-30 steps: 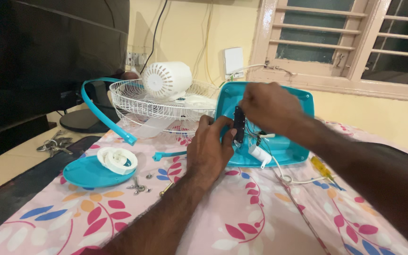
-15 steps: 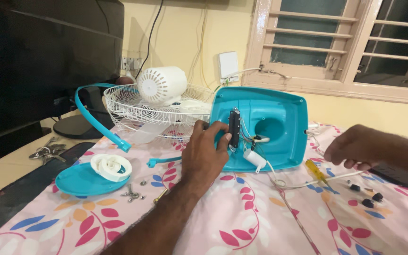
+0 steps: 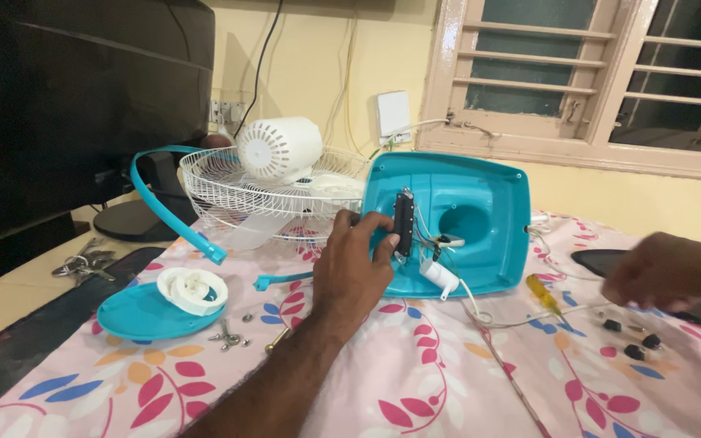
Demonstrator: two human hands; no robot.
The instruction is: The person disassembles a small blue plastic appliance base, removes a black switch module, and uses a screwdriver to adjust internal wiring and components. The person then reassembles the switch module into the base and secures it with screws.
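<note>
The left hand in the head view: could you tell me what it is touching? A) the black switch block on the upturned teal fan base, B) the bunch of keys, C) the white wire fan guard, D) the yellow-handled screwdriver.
A: the left hand has its fingers on the black switch block mounted in the teal fan base, apart from the screwdriver.

In front of me is the desk (image 3: 10, 312), covered with a pink flowered cloth (image 3: 448, 381). On the cloth lie a teal fan base (image 3: 480, 219), a white wire grille (image 3: 261, 203), a round teal plate (image 3: 135, 316), some screws (image 3: 229, 337), a yellow screwdriver (image 3: 544, 294) and small black knobs (image 3: 633, 350). Keys (image 3: 79, 264) lie on the bare desk.
</note>
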